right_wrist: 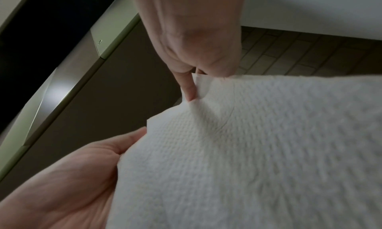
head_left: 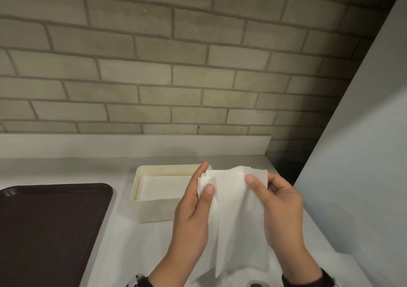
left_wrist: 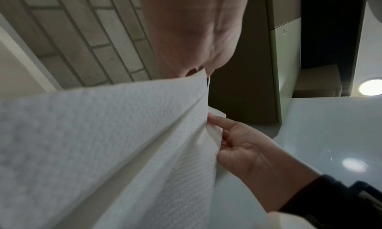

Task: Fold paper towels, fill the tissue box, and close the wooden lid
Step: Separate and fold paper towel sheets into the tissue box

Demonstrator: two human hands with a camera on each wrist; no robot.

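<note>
A white paper towel (head_left: 233, 209) hangs in the air in front of me, held by both hands at its top edge. My left hand (head_left: 203, 183) pinches the top left corner between thumb and fingers. At the top right corner my right hand (head_left: 257, 181) pinches it the same way. The towel's embossed surface fills the left wrist view (left_wrist: 103, 142) and the right wrist view (right_wrist: 258, 142). Behind the hands stands the cream tissue box (head_left: 154, 207), lid off, with folded white towels (head_left: 163, 185) lying inside. No wooden lid is in view.
A dark brown tray (head_left: 50, 227) lies on the white counter (head_left: 136, 242) to the left of the box. A brick wall (head_left: 176, 66) rises behind a low white ledge. A pale wall or panel (head_left: 363, 154) closes off the right side.
</note>
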